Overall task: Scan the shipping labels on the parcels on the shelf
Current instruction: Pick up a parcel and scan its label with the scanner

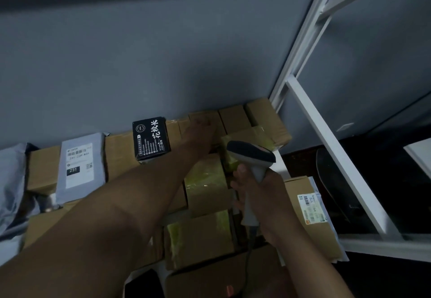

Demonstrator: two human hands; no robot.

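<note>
Several brown cardboard parcels fill the shelf below a grey wall. My left hand (202, 132) reaches far in and rests on a cardboard box (207, 117) in the back row; its fingers are blurred. My right hand (258, 192) grips the handle of a grey barcode scanner (250, 155), whose dark head hangs over the taped boxes (205, 181) in the middle. A black box with white print (151, 138) stands left of my left hand. A grey mailer bag (80, 167) with a white label marked 231 lies further left. At the right, a box (311, 209) carries a label.
A white metal shelf frame (331, 143) runs diagonally along the right side, with dark floor and a dark object behind it. Another grey bag (10, 181) lies at the far left. The scanner's cable (250, 248) hangs down over the front boxes.
</note>
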